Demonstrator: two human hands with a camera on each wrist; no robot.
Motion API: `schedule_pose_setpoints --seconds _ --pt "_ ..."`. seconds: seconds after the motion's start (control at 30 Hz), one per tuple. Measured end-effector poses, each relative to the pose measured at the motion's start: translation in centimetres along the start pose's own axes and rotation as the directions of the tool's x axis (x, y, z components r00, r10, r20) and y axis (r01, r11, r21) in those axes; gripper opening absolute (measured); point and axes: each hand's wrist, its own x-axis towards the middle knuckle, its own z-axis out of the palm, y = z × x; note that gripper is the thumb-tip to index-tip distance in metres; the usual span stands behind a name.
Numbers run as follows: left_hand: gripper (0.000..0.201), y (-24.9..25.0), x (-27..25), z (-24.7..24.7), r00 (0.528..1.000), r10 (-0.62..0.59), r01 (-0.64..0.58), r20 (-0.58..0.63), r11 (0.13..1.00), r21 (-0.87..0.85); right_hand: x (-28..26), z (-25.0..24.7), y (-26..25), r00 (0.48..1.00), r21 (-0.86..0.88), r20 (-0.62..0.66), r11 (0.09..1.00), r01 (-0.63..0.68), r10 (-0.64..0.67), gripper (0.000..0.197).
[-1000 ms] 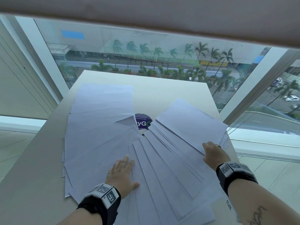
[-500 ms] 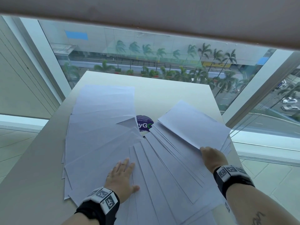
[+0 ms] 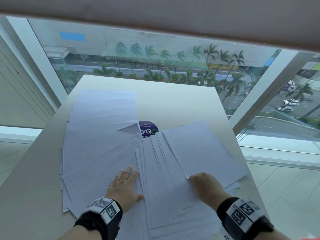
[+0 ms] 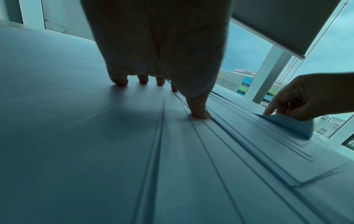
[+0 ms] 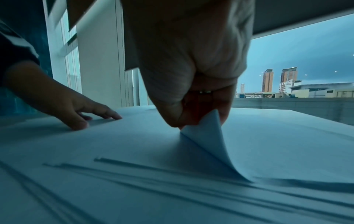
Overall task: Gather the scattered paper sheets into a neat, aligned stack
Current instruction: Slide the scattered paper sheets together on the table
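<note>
Many white paper sheets lie fanned out over the white table. My left hand lies flat with straight fingers pressing the left part of the fan; the left wrist view shows its fingertips on the paper. My right hand pinches the near corner of the top right sheet. That corner curls up between thumb and fingers in the right wrist view. The right hand also shows in the left wrist view, lifting the corner.
A round purple sticker shows on the table between the two halves of the fan. The table's right edge runs close to the right sheets. Large windows and a roller blind stand beyond the table.
My right hand has moved left with the top right sheets, swinging them closer to the middle of the fan. The left hand has stayed pressed flat.
</note>
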Motion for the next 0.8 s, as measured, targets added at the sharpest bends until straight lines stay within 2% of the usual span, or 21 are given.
schedule_pose_setpoints --seconds 0.1,0.17,0.27,0.4,0.47,0.53,0.63,0.73,0.8 --pt "0.082 -0.1 -0.1 0.1 1.000 0.004 -0.004 -0.009 1.000 -0.015 -0.8 0.1 -0.6 0.997 0.190 -0.005 0.979 0.073 -0.074 0.042" --pt "0.081 -0.2 -0.2 0.3 1.000 0.006 -0.006 -0.024 0.999 -0.034 -1.4 -0.1 -0.8 0.989 0.336 -0.033 0.930 0.147 -0.144 0.043" --pt "0.078 -0.4 -0.5 0.5 0.999 0.004 -0.007 -0.039 0.997 -0.074 -1.5 -0.4 -0.2 0.990 0.499 -0.087 0.856 0.138 -0.109 0.033" --pt "0.068 -0.3 -1.0 0.4 0.996 -0.040 0.025 -0.074 0.979 -0.200 0.5 0.0 3.6 0.972 0.587 -0.170 0.809 -0.031 0.160 0.037" --pt "0.061 -0.1 -1.4 0.4 0.988 -0.100 0.069 -0.120 0.969 -0.237 1.5 0.3 6.0 0.928 0.606 -0.144 0.772 -0.192 0.344 0.046" --pt "0.057 0.0 -1.8 0.4 0.976 -0.167 0.125 -0.143 0.956 -0.264 2.0 0.7 8.1 0.867 0.609 -0.050 0.703 -0.367 0.496 0.056" --pt "0.056 -0.4 -2.2 0.3 0.962 -0.229 0.183 -0.147 0.945 -0.271 1.6 1.5 9.7 0.807 0.553 0.089 0.645 -0.528 0.584 0.074" --pt "0.060 -1.0 -2.4 0.1 0.949 -0.283 0.233 -0.138 0.926 -0.296 1.3 2.1 10.2 0.759 0.556 0.140 0.584 -0.592 0.636 0.082" --pt "0.068 -1.5 -2.4 0.1 0.955 -0.273 0.230 -0.118 0.928 -0.292 1.3 2.2 10.2 0.747 0.592 0.164 0.541 -0.597 0.645 0.082"
